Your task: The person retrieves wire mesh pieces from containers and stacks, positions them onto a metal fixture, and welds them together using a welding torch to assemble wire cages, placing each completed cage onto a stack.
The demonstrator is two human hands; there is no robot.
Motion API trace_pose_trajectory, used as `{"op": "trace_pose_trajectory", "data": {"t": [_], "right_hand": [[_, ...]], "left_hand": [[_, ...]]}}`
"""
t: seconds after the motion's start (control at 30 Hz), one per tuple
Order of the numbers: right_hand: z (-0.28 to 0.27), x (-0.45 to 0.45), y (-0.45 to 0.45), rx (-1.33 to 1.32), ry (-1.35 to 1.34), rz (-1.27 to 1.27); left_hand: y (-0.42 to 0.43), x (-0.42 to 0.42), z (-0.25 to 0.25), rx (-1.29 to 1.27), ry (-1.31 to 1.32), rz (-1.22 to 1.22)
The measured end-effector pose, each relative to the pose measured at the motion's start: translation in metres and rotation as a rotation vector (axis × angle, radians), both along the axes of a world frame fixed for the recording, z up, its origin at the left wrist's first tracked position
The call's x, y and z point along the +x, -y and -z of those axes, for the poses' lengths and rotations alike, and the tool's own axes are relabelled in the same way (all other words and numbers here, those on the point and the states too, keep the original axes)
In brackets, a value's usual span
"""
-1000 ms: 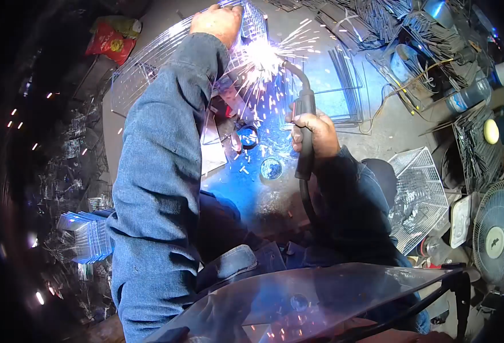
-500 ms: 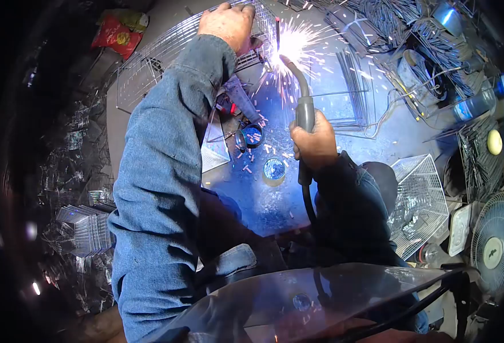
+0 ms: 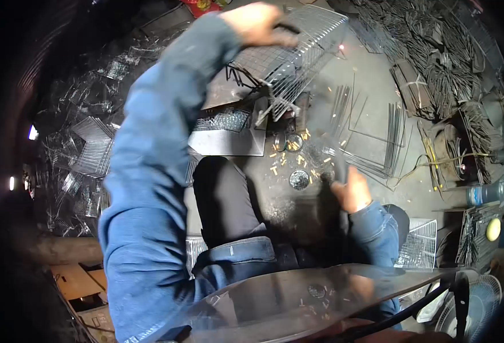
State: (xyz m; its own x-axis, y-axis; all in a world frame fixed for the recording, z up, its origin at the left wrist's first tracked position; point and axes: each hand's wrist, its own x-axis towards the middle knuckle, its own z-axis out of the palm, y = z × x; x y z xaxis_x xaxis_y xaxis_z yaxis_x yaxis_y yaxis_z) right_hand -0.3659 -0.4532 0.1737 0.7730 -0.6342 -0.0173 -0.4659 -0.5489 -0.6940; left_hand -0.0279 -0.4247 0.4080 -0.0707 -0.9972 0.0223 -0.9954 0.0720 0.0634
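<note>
My left hand (image 3: 257,24), blurred by motion, is closed at the upper edge of a wire mesh basket (image 3: 315,48), with a short dark piece showing at its fingertips. The basket is tilted, and a small red glow shows near its right corner. Lower right, my right hand (image 3: 355,191) is wrapped round the dark handle of a welding torch (image 3: 341,163), which is smeared and hard to make out. Between the hands, a small round container (image 3: 299,179) stands on the work surface among scattered short light pieces.
Bent wire frames (image 3: 386,143) lie to the right, with bundled rods (image 3: 417,51) behind them. A white-sided box (image 3: 229,143) holds small metal parts. Wire baskets (image 3: 94,143) are piled at left. A bottle (image 3: 486,194) and a fan (image 3: 472,306) are at right.
The bright arc and its sparks have gone out. My left hand has moved right with the basket, which has turned. My right hand and the torch have drawn back lower, and the view has shifted.
</note>
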Motion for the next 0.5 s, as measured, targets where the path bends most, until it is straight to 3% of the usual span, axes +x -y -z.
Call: {"op": "trace_pose_trajectory", "data": {"t": [0.03,0.07,0.1,0.2,0.23,0.37,0.4,0.47,0.5], "right_hand": [[0.021,-0.002,-0.012,0.058,0.074,-0.040],[0.042,-0.005,-0.024,0.118,0.145,-0.081],[0.048,-0.009,-0.039,-0.060,0.161,-0.168],[0.049,-0.013,-0.092,-0.211,-0.115,-0.003],[0.049,-0.017,-0.103,-0.154,-0.116,-0.125],[0.049,-0.035,-0.101,0.069,-0.076,-0.470],[0.038,-0.040,-0.114,0.025,-0.244,-0.333],[-0.001,-0.074,-0.100,-0.015,0.327,-0.210],[-0.004,-0.100,-0.091,-0.006,0.428,0.104]], "left_hand": [[-0.028,-0.002,0.003,0.017,0.049,0.057],[-0.048,-0.017,0.005,0.134,0.129,-0.046],[-0.060,-0.018,0.030,0.009,0.209,0.020],[-0.057,-0.025,0.045,-0.096,0.143,-0.061],[-0.047,-0.016,0.052,-0.171,0.108,-0.015],[-0.046,-0.054,0.041,-0.057,0.137,-0.190],[-0.045,-0.044,0.048,-0.069,0.154,-0.173],[-0.045,-0.020,0.058,-0.139,0.074,-0.059],[-0.046,-0.015,0.065,-0.205,-0.033,-0.055]]}}
